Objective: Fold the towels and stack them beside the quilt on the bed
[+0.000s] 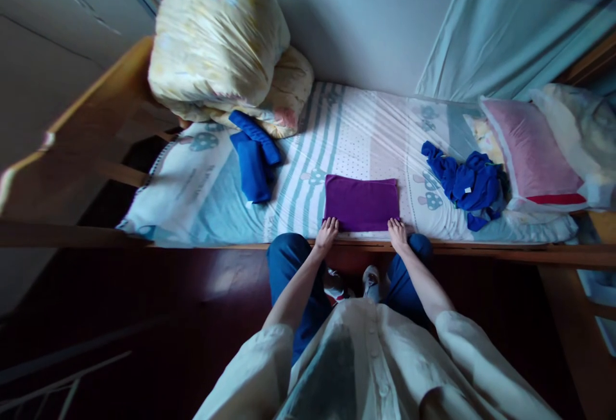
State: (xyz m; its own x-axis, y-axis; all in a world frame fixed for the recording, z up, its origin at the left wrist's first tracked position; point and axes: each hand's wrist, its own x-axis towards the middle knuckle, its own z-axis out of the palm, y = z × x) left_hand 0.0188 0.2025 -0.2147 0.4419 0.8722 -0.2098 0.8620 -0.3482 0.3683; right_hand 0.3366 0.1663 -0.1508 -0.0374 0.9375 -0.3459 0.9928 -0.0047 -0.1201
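Observation:
A purple cloth (362, 203) lies flat as a rectangle near the front edge of the bed. My left hand (328, 233) grips its near left corner, fingers bent over the edge. At the near right corner, my right hand (397, 233) holds the same cloth in a similar way; the thumbs are hard to make out. To the left lie blue folded cloths (253, 167), two narrow bundles touching each other. Further right is a crumpled heap of blue cloths (464, 179) with a small white label showing.
The bed has a patterned sheet (385, 131) and a wooden front rail (481, 250). A bulky yellowish quilt (216, 42) is piled at the back left, by the wooden end board (77, 131). A pink pillow (534, 151) lies right, below a hanging pale curtain (510, 29).

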